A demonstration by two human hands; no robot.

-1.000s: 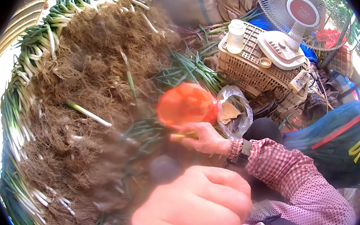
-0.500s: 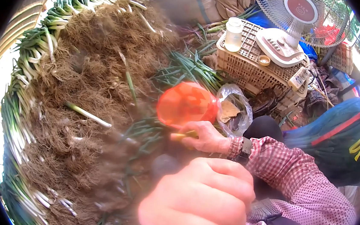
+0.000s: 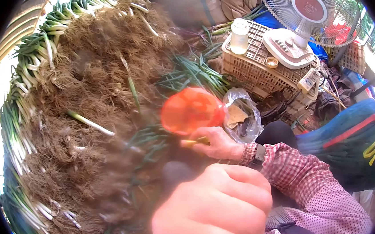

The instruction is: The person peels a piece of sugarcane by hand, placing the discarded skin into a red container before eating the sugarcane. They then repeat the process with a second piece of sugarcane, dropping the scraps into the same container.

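Observation:
My left hand (image 3: 215, 206) is close to the camera, blurred and closed in a fist with its back towards me. Whatever its fingers may hold is hidden. Beyond it, my right hand (image 3: 219, 143), with a watch at the wrist and a checked sleeve, is closed on a short yellow-green piece (image 3: 194, 142), perhaps a stalk or a handle. Just past that hand is a round orange-red plastic thing (image 3: 191, 112), like a basin. Beside it lies a clear plastic bag (image 3: 252, 122) around a tan lump. Blurred green leaves (image 3: 147, 140) lie left of my right hand.
A heap of rooty leeks (image 3: 84, 108) fills the left, with a loose leek (image 3: 91, 123) on top. A fan (image 3: 309, 6) and a jar (image 3: 239, 36) stand on a plastic crate (image 3: 255, 73). At the right is a blue-green bundle (image 3: 346, 147) with a red band.
The view has shifted slightly, moving the surroundings a little left. Both hands have moved slightly right in the picture. My left fist and my right grip stay closed.

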